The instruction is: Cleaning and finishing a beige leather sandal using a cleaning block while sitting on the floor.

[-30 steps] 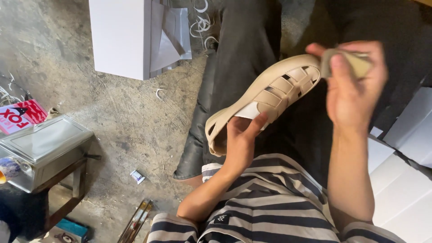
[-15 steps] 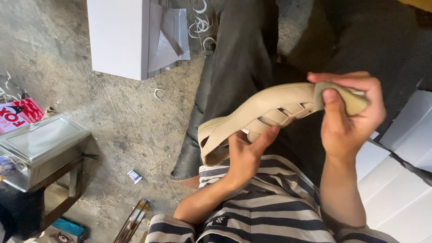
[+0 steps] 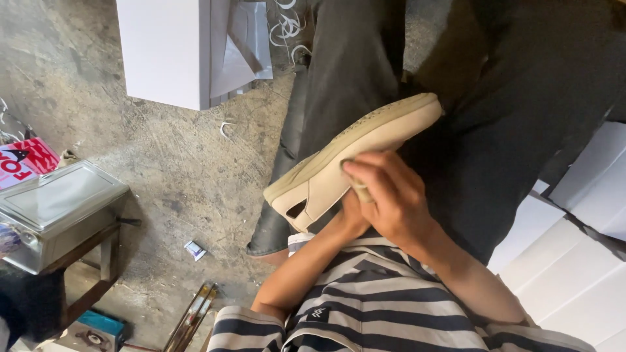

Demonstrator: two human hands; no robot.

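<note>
A beige slip-on shoe is held over my lap, tilted, with its toe up to the right and its heel cut-out down to the left. My right hand lies over the shoe's lower side and presses a small beige pad against it with the fingers. My left hand is under the shoe near the heel. It is mostly hidden behind my right hand, and only the wrist and palm edge show. My striped shirt fills the bottom of the view.
My legs in dark trousers stretch over a concrete floor. A white box stands at top left. A metal box sits on a wooden stand at left. Beside it lies a red package. Stacked white boxes are at right.
The shoe has rolled from showing its strapped inside to showing its side and sole edge. My right hand with the pad has come down from the toe end to the shoe's middle.
</note>
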